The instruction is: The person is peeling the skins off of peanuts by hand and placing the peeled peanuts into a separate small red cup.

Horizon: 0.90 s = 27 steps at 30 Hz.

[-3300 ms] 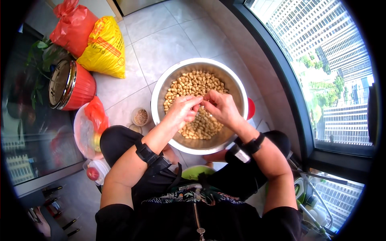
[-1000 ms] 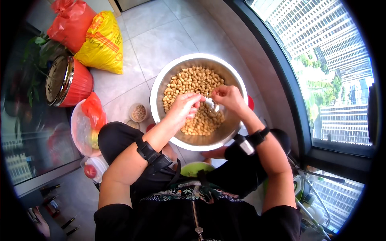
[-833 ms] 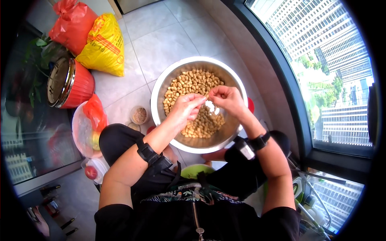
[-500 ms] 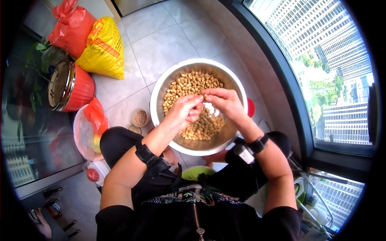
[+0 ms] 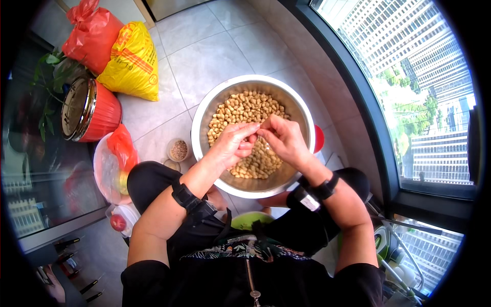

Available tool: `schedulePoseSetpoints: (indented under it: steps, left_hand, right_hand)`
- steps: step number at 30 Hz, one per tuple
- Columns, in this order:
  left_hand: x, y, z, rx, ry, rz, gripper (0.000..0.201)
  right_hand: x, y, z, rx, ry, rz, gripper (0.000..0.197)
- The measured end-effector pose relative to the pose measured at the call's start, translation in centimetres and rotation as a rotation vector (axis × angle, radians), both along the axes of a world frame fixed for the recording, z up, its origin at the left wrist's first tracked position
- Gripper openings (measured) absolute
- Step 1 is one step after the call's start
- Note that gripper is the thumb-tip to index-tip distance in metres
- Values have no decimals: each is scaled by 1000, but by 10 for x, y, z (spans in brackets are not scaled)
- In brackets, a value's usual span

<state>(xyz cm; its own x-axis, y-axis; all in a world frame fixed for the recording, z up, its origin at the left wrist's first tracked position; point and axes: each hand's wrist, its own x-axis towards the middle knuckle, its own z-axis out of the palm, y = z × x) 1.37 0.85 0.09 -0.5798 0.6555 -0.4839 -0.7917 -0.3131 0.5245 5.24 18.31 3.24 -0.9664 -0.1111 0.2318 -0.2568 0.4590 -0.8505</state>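
A large steel basin (image 5: 250,79) stands on the floor before me, with many unshelled peanuts (image 5: 245,105) spread across its bottom. Above them my two hands meet at the fingertips. My left hand (image 5: 235,144) is closed in a pinch, fingers curled under the thumb. My right hand (image 5: 285,140) is closed too, thumb and forefinger pressed against the left fingertips. A peanut is pinched between them, mostly hidden by the fingers. Left of the basin is a small bowl (image 5: 178,150) of shelled kernels.
A green bowl (image 5: 251,219) lies between my legs. At left are a pink tub (image 5: 104,176) with plastic bags, a red fruit (image 5: 118,222), a red plant pot (image 5: 105,113), a red bag (image 5: 92,41) and a yellow bag (image 5: 132,64). A window (image 5: 404,92) runs along the right.
My right hand has turned, its knuckles rising and its fingers curling more over the left fingertips. The left hand has barely moved. The tan piece seen between the fingertips is now largely covered.
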Motion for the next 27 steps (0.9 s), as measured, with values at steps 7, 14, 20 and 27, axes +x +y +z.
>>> schedulePoseSetpoints:
  steps: [7, 14, 20, 27]
  left_hand:
    - [-4, -5, 3, -4, -31, -18, 17]
    - [-3, -1, 5, -18, 57, -15, 16]
    - [-3, 0, -2, 39, 5, 46, 13]
    - [2, 2, -4, 79, -125, 130, 16]
  right_hand:
    - [3, 3, -1, 13, -155, -29, 15]
    - [2, 0, -9, -307, -158, -53, 14]
    - [-1, -3, -17, -427, -166, -59, 15]
    - [-1, 0, -9, 216, 143, 10, 20]
